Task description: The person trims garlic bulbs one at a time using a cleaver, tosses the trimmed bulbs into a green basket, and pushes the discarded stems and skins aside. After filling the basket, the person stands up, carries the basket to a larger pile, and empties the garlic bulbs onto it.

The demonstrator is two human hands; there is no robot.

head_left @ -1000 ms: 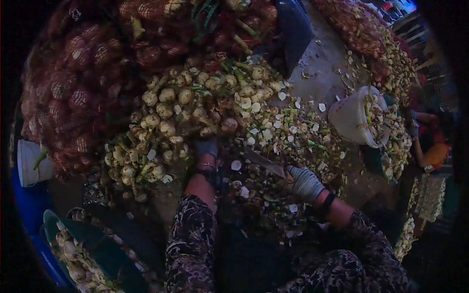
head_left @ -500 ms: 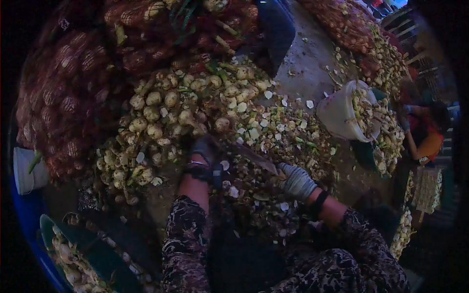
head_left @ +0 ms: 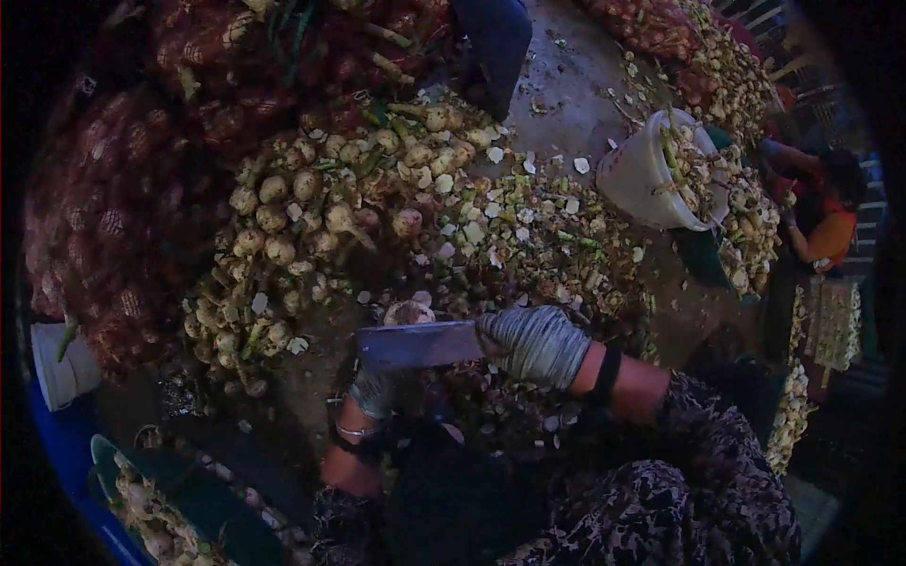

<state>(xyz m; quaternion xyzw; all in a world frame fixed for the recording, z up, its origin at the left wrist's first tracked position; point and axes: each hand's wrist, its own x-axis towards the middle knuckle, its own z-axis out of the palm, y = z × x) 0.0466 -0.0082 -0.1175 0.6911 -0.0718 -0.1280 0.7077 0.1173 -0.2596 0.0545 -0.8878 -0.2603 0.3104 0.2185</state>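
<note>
My right hand (head_left: pixel 538 346), in a striped grey glove, is closed round the handle of a wide-bladed knife (head_left: pixel 420 345). The blade points left and lies in front of my left hand (head_left: pixel 375 391), which is also gloved. A pale round bulb (head_left: pixel 409 312) shows just above the blade, at my left hand; the blade hides most of the left fingers, so their grip cannot be made out. Beyond them lies a heap of whole bulbs (head_left: pixel 274 217), with cut pieces and trimmings (head_left: pixel 510 222) to its right.
Red mesh sacks of bulbs (head_left: pixel 104 208) stand at the left and back. A tipped white bucket (head_left: pixel 651 174) spills trimmings at the right, near another person (head_left: pixel 826 222). A green basket (head_left: pixel 189 500) of bulbs is at the lower left, beside a white pail (head_left: pixel 64 363).
My left hand has drawn back toward me from the heap, and a bulb now shows by it. The knife has swung level, its blade in front of that hand. The view has shifted slightly.
</note>
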